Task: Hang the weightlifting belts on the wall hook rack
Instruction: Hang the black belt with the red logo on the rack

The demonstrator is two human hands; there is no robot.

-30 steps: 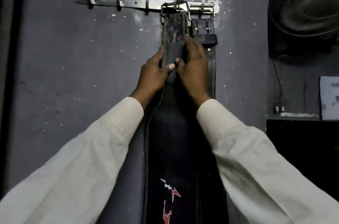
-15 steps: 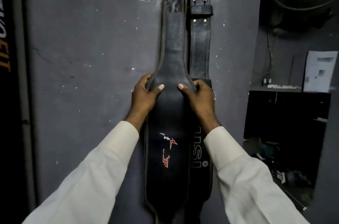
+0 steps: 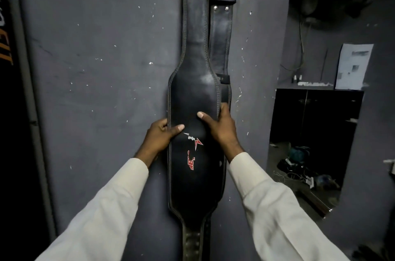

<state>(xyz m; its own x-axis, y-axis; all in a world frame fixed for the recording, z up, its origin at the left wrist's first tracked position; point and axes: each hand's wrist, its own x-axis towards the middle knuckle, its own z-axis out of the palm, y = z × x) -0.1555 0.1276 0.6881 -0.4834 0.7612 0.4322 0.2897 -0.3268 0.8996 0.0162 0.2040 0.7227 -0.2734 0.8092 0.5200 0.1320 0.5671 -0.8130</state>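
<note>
**Two belts up, and a top end I cannot see**

While both of my hands are on the wide black leather weightlifting belt with grey stitching and a red logo [image 3: 195,132], the risk is all above me. My left hand [image 3: 159,138] clasps the belt's left edge, thumb across the front and fingers [image 3: 163,125] curled behind it. My right hand [image 3: 220,127] does the same on the right edge, thumb pressed flat on the leather. So both hands are clenched on this one belt, at its broad middle, flat against the scuffed grey painted wall [image 3: 96,89].

If I drag downward or to one side, the strain runs straight up the narrow neck. Where that neck meets the rack is cut off by the top of the view, so I cannot tell how well it sits. A buckle only half over a hook could slip off with a tug, and the whole belt would drop.

Just behind and to the right hangs the narrower black leather belt with metal rivets and a steel buckle [image 3: 221,29], partly covered by mine and touching it. My right fingers reach behind my belt's edge close to it, so a careless pull could shift that one too.

Farther right, the dark alcove with clutter on the floor [image 3: 303,164] is well apart and no concern.
</note>
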